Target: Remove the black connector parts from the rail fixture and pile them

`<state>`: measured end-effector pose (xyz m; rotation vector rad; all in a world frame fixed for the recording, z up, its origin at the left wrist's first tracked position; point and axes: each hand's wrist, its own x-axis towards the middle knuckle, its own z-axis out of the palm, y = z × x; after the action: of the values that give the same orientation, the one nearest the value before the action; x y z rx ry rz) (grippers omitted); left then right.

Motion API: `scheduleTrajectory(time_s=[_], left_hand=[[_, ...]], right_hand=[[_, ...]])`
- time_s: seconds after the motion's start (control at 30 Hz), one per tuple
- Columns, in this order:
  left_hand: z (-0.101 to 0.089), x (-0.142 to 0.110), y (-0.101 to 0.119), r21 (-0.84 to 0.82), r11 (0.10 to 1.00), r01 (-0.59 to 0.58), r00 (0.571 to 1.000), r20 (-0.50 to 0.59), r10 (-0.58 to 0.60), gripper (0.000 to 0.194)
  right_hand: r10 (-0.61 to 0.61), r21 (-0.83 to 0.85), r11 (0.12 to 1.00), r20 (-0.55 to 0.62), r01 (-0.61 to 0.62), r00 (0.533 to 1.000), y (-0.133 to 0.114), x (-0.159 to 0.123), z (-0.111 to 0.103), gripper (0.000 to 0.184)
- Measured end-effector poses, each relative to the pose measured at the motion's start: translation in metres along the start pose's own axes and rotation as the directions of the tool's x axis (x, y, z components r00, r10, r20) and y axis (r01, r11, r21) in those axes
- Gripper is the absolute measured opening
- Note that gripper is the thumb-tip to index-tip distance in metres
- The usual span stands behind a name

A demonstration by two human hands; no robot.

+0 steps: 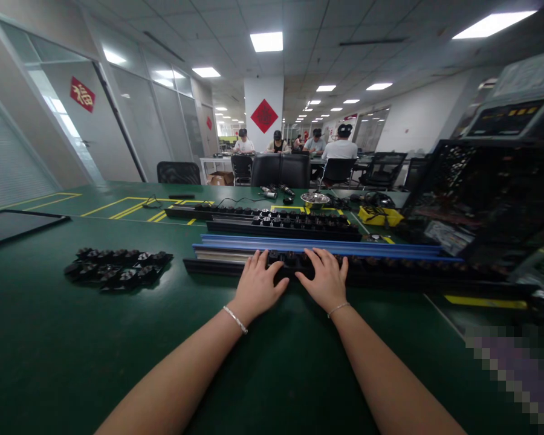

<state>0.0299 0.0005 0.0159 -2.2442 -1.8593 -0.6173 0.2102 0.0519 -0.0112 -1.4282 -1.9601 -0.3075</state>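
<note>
A long black rail (222,267) lies crosswise in front of me, with a row of small black wheel-like parts (291,258) set into its channel. My left hand (259,283) rests over the rail, fingers across its far side and thumb on the near side. A short way to the right, my right hand (323,277) grips the rail in the same manner, its thumb pointing at the left one. A few of the black parts show between the hands. What lies under the fingers is hidden. The rail's left stretch shows a bare silvery channel.
Just behind lies a blue rail (326,244), then more black rails (281,228) filled with parts. Loose black parts (118,267) sit grouped at left. Farther back are a metal bowl (315,199) and a yellow tray (379,215). Dark equipment stands at right; several people sit beyond.
</note>
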Motion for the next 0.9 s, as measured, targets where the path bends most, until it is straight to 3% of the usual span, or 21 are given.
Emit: scheduleTrajectory(time_s=[0.2,0.4,0.9], left_hand=[[0.015,0.008,0.013,0.112,0.989,0.096,0.995,0.011,-0.097,0.065],[0.018,0.005,0.012,0.181,0.979,0.096,0.995,-0.02,-0.094,0.066],[0.016,0.003,-0.001,0.182,0.975,0.126,0.992,-0.045,-0.12,0.06]], right_hand=[[0.001,0.012,1.0,-0.014,0.0,1.0,-0.001,0.0,0.0,0.049],[0.002,0.001,1.0,-0.015,-0.002,1.0,0.0,-0.001,0.002,0.05],[0.009,-0.003,1.0,0.01,-0.009,1.0,-0.001,0.0,0.0,0.05]])
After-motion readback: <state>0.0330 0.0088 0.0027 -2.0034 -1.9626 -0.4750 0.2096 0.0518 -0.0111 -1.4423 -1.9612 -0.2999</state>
